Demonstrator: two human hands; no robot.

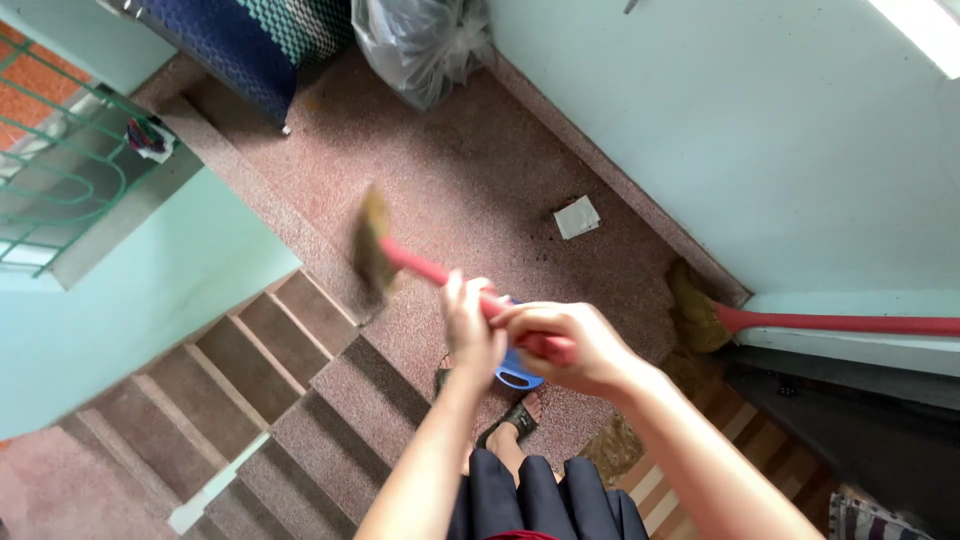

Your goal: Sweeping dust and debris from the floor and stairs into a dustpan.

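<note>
Both of my hands grip the red handle of a broom (420, 265). My left hand (468, 325) holds it further down the handle, my right hand (570, 345) closes around the upper end. The broom's straw head (372, 240) is blurred and hovers over the speckled pink landing floor (470, 180) near the top stair. A blue dustpan (518, 372) peeks out under my hands, by my sandalled foot (512, 420).
Stairs (250, 390) drop away at lower left. A second red-handled broom (800, 322) leans at the wall on the right. A small white scrap (577, 217) lies on the landing; a clear plastic bag (425, 45) and a blue woven chair (250, 40) stand at the back.
</note>
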